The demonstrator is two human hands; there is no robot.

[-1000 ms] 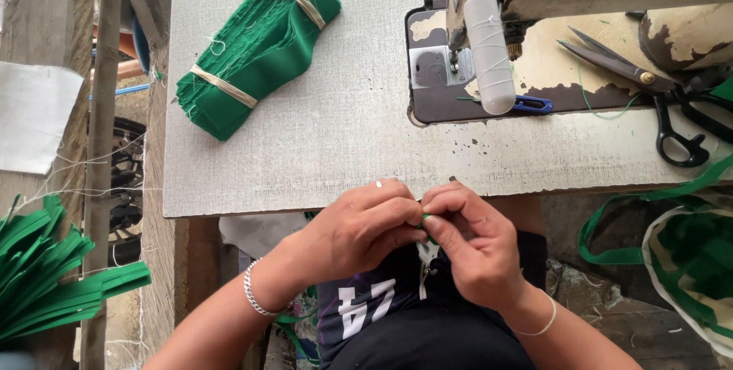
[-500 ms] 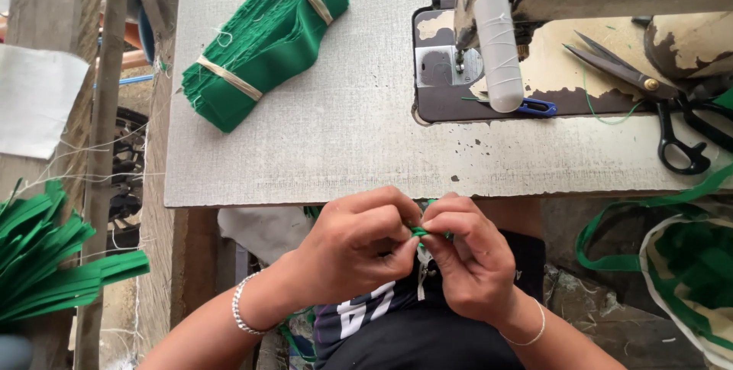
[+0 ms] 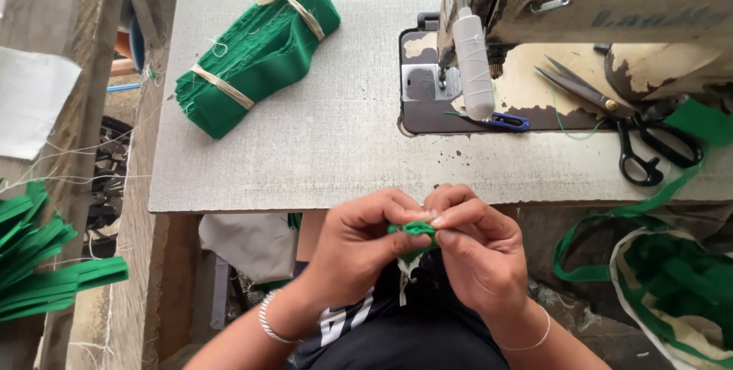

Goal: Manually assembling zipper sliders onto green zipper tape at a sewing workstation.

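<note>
Both hands sit a touch lower and closer to the body than a moment ago, just off the near edge of the grey sewing table (image 3: 305,148), over the person's lap. The left hand (image 3: 359,252) and the right hand (image 3: 477,252) press together, fingertips meeting, and between them they pinch a small folded piece of green fabric (image 3: 416,229); a pale scrap or thread hangs down from it. A second ago that fabric was almost wholly buried under the fingers; now a little green fold shows at the fingertips. Each wrist wears a thin bracelet, as before.

On the table, the tied bundle of green fabric pieces (image 3: 259,53) lies at the far left, bound with two pale strips, unmoved and well apart from the hands. To the right stands the worn cream sewing machine (image 3: 580,3), with a white thread spool (image 3: 473,64) hanging in front of its head and a small blue thread snipper (image 3: 508,121) on the dark plate beside the needle. Black-handled scissors (image 3: 626,122) lie on the machine bed, further right. A green strap (image 3: 603,229) trails off the table's right edge towards a sack of green fabric (image 3: 676,290) on the floor. At the far left, below the table, loose green strips (image 3: 46,267) fan out. Nothing lies between the hands and the table edge.
</note>
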